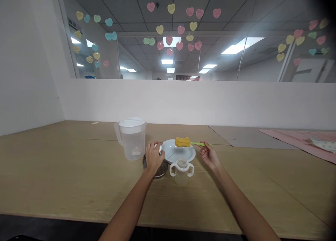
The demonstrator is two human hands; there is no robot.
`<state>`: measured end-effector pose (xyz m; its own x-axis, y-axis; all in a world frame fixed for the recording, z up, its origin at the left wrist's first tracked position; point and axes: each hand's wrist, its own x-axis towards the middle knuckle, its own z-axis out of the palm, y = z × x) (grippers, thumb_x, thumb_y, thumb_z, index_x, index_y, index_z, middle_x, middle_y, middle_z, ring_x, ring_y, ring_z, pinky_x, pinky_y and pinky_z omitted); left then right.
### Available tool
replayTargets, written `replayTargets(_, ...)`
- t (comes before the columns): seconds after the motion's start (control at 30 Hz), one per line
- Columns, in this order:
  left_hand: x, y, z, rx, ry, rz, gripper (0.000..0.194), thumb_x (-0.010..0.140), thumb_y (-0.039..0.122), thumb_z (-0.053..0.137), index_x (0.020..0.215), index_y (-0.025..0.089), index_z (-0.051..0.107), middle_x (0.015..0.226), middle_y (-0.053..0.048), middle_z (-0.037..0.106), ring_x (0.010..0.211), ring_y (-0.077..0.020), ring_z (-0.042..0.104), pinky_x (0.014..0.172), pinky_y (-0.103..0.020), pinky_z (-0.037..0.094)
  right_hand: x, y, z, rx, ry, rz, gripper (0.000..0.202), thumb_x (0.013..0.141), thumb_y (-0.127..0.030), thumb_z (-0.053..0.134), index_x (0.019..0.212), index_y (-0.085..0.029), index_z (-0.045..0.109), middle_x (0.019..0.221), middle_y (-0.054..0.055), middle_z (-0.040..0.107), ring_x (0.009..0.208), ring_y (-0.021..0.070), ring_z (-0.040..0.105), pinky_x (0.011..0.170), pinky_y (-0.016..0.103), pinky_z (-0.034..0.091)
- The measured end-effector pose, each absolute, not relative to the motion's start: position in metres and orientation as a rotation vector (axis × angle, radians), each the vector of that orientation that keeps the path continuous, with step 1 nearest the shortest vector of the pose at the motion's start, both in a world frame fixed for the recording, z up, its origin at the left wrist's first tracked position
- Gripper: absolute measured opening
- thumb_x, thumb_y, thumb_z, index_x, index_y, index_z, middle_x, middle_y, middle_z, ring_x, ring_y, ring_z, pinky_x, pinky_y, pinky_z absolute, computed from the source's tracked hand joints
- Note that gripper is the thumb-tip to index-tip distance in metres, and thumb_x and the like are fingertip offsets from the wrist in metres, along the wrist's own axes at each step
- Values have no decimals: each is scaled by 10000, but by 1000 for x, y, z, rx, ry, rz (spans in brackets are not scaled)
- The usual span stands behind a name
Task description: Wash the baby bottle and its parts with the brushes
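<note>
My right hand is closed around the green handle of a brush with a yellow sponge head. The sponge head is over the far part of a white plate. My left hand is over a dark round dish, its fingers bent around a small white object that they partly hide. A clear bottle with two white handles stands upright in front of the plate, between my hands, and neither hand touches it.
A translucent lidded pitcher stands left of the dark dish. At the right lie a grey mat and a pink cloth with a patterned cloth on it. A white wall borders the wooden table's far edge.
</note>
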<state>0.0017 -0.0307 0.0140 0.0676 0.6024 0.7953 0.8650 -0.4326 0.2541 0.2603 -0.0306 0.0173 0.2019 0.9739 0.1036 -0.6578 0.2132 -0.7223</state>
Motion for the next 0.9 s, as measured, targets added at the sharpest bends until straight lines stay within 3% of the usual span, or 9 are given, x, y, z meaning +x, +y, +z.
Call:
replayTargets(0.53, 0, -32, 14, -2151, -1570, -1334, 242, 746, 228, 479, 963, 192, 581, 928, -68, 556, 865, -215, 482, 775, -369, 366, 266, -28, 17, -593, -622, 1230, 70, 721, -230, 590, 744, -164, 585, 619, 12, 630, 386, 21, 442, 366, 107, 401)
replayTargets(0.9, -38, -40, -2, -2511, -1307, -1319, 333, 730, 227, 482, 1060, 191, 500, 1035, -55, 565, 944, -212, 497, 838, -369, 379, 263, -28, 14, -605, -612, 1236, 64, 722, -209, 580, 741, -149, 590, 613, 25, 633, 385, 26, 443, 362, 109, 401)
